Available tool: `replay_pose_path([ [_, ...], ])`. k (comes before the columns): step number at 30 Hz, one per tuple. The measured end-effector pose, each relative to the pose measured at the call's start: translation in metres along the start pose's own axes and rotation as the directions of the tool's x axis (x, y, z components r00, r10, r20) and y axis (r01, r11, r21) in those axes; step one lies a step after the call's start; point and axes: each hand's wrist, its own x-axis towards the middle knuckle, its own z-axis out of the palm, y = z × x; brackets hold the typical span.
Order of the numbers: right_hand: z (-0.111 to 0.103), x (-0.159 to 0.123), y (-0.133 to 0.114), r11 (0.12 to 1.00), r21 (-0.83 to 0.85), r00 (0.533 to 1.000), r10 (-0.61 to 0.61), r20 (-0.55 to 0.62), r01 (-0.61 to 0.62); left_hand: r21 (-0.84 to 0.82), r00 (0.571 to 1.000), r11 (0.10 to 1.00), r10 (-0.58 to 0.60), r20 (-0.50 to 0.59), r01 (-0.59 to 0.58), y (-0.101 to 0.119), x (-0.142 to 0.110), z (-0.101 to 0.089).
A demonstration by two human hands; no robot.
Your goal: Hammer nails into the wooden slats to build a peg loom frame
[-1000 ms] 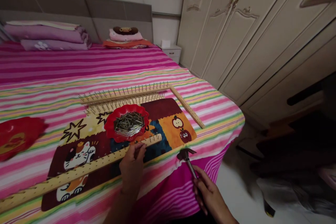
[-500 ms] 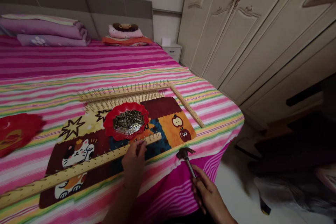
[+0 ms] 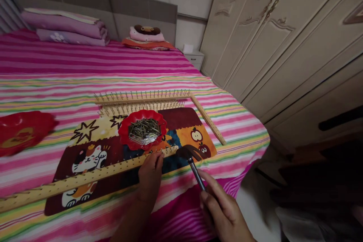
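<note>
A long wooden strip (image 3: 93,176) with rows of holes and nails lies slantwise over a patterned mat (image 3: 110,191). At its right end, my left hand (image 3: 150,174) rests with thumb and fingers pinched together; anything between the fingertips is too small to make out. My right hand (image 3: 222,211) grips the handle of a claw hammer (image 3: 195,172). The hammer's dark head is over the mat, close to the strip's right tip and right of my left fingers. Just behind the strip, a red scalloped bowl (image 3: 124,136) holds a heap of nails (image 3: 144,130).
Behind the bowl lie nail-studded wooden strips (image 3: 141,99), with a bare-looking holed strip (image 3: 208,119) angled at right. A red plate (image 3: 25,132) sits at left. Everything rests on a striped bedspread (image 3: 238,136); folded bedding (image 3: 68,30) lies farther back. A wardrobe (image 3: 255,45) stands right.
My right hand has raised the hammer and brought it forward and left, from the bed's edge to the strip's right end. My left hand keeps its pinch at the strip. The view has shifted slightly.
</note>
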Motion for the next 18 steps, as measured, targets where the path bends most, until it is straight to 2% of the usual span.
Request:
replay_pose_path([
  [5, 0.011, 0.016, -0.014, 0.976, -0.142, 0.978, -0.142, 0.154, 0.164, 0.026, 0.998, 0.998, 0.064, -0.016, -0.063, -0.001, -0.002, 0.001],
  [10, 0.023, 0.029, -0.023, 0.937, -0.201, 0.956, -0.263, 0.128, 0.285, 0.075, 0.995, 0.993, 0.095, 0.003, -0.095, 0.003, -0.003, -0.001],
  [14, 0.024, 0.032, -0.024, 0.938, -0.196, 0.944, -0.241, 0.224, 0.286, 0.093, 0.993, 0.988, 0.118, 0.015, -0.119, 0.001, -0.004, -0.001],
  [18, 0.019, 0.020, -0.012, 0.956, -0.198, 0.970, -0.186, 0.158, 0.215, 0.072, 0.992, 0.989, 0.127, 0.016, -0.128, -0.002, -0.005, 0.000],
])
